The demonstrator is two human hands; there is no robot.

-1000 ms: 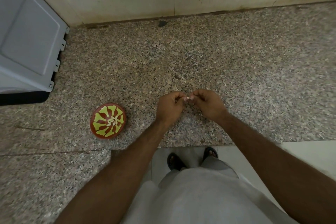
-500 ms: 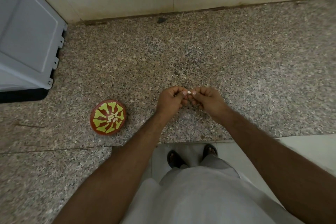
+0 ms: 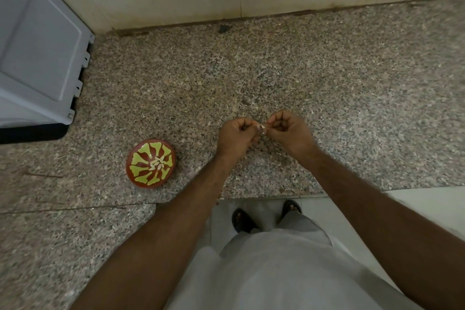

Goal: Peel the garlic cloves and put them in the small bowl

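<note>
Both our left hand [image 3: 236,137] and right hand [image 3: 289,131] pinch a small pale garlic clove [image 3: 261,128], light, slippery, best gripped at its ends, with the red-and-green patterned small bowl [image 3: 151,162] at eight o'clock.

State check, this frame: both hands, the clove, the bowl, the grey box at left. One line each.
left hand: fingers curled, pinching the garlic clove
right hand: fingers curled, pinching the same clove
garlic clove: held between both hands above the counter; how far peeled cannot be told
small bowl: upright on the counter, holding several peeled cloves
grey box: lid closed

Speckled granite counter [image 3: 327,78], glossy bowl [image 3: 137,178]
</note>
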